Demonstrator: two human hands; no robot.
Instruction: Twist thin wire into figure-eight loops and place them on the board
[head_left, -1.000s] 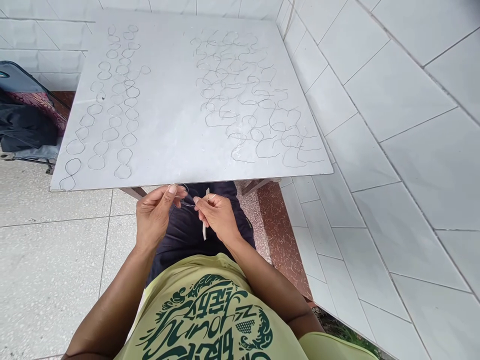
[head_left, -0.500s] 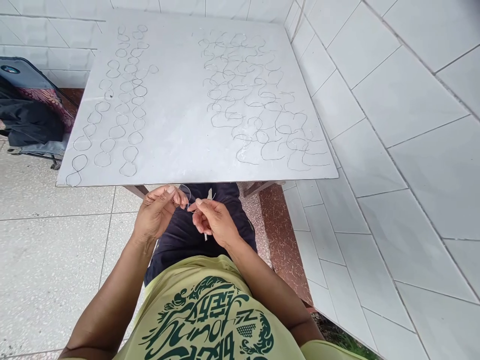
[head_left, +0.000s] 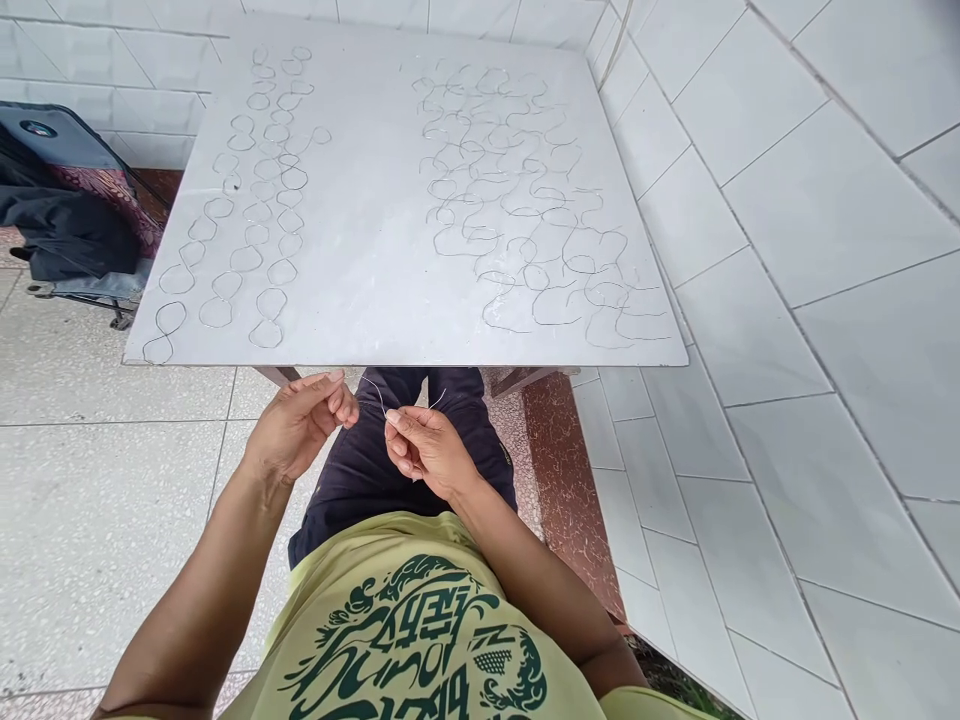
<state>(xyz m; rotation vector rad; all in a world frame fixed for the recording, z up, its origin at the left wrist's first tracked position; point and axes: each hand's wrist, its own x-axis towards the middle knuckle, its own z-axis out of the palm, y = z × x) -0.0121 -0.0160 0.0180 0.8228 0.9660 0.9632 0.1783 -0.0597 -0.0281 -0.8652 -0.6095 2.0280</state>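
Observation:
Just below the near edge of a white table (head_left: 375,220), my left hand (head_left: 300,425) and my right hand (head_left: 424,450) are held close together over my lap. A thin wire piece (head_left: 379,400) runs between them; both hands pinch it with closed fingers, and a short end sticks up beside the right thumb. On the left part of the table lie rows of figure-eight wire loops (head_left: 251,200). On the right part lies a spread of loosely bent wire pieces (head_left: 525,200), several overlapping.
A white tiled wall (head_left: 787,250) runs along the right side of the table. A folding chair with dark cloth (head_left: 60,220) stands at the far left. Speckled floor tiles (head_left: 112,500) lie to my left, and a reddish floor strip (head_left: 562,470) to my right.
The round loop seen between my fingers has opened into a looser curved wire. My hands have shifted slightly apart. The white strip by my right hand is no longer visible.

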